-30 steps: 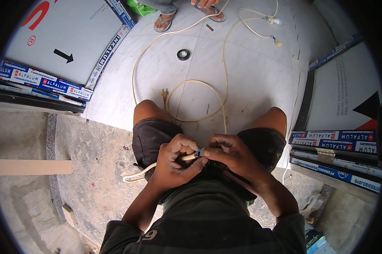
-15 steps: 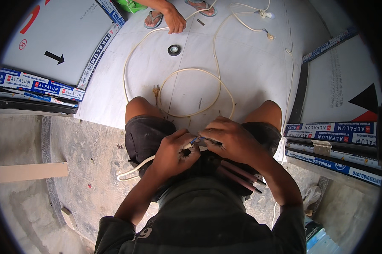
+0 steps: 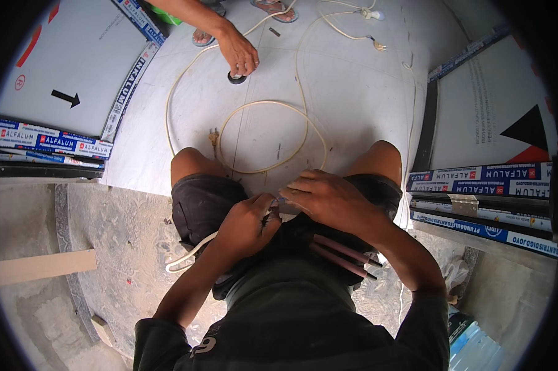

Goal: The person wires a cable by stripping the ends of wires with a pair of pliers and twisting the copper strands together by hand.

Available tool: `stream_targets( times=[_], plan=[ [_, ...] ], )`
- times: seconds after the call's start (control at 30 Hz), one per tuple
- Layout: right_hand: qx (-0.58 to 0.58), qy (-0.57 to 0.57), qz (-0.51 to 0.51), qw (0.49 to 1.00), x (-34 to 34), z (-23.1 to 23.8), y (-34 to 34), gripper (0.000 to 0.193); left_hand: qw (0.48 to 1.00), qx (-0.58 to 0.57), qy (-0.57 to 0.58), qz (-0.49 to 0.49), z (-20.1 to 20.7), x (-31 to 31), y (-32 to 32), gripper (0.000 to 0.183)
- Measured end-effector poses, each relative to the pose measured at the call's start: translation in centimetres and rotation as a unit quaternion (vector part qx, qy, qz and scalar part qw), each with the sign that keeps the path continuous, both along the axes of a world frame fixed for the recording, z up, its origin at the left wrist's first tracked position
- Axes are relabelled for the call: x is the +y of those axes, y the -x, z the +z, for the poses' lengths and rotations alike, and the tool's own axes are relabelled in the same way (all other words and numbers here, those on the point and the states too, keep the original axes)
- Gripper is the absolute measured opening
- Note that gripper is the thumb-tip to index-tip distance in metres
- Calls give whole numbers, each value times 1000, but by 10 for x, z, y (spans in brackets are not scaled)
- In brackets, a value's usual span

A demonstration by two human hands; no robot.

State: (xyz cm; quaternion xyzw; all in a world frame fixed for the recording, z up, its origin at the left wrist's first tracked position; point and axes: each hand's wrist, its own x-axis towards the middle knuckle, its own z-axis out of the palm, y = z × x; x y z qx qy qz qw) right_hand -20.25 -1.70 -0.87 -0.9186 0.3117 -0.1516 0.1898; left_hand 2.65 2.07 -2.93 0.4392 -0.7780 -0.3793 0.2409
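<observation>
Above my lap my left hand [image 3: 249, 224] is closed on the end of a white electrical cable [image 3: 189, 258], which trails out under my left forearm. A thin blue wire [image 3: 280, 200] shows between the two hands. My right hand [image 3: 326, 199] pinches at this wire end, its fingertips almost against the left ones; the exact join is hidden by the fingers. Across from me a co-worker's hand [image 3: 238, 54] has its fingertips on a black tape roll [image 3: 236, 79] lying on the pale floor. A tool with two pinkish handles [image 3: 341, 256] rests on my lap.
A cream cable loop [image 3: 266, 103] lies before my knees, with a plug [image 3: 213, 137] beside it. Farther right are a white bulb [image 3: 373, 13] and another plug [image 3: 379, 46]. Panels with blue-taped edges stand left [image 3: 50, 141] and right [image 3: 477, 180]. A plastic bottle [image 3: 473, 346] is lower right.
The co-worker's hand has come down and nearer, from the cable to the tape roll. My hands stay together at the wire, the right one turned more over it. The view has shifted slightly.
</observation>
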Motion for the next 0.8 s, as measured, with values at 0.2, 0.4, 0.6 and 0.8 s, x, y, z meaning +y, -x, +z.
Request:
stream_targets(
  times=[0.2,0.4,0.6,0.8],
  plan=[
    [-102,1,-75,992,-7,3,24,41,998,-20,-32,49,-2,-2,13,19],
    [-165,-69,-410,894,-11,20,120,27,989,-57,-52,128,-16,-3,22,12],
    [-105,-52,-513,850,25,-34,149,24,986,-149,-35,60,-5,-19,14,27],
    [-15,87,-486,869,59,-59,138,21,973,-204,-110,-25,-6,-98,-6,54]
  ],
)
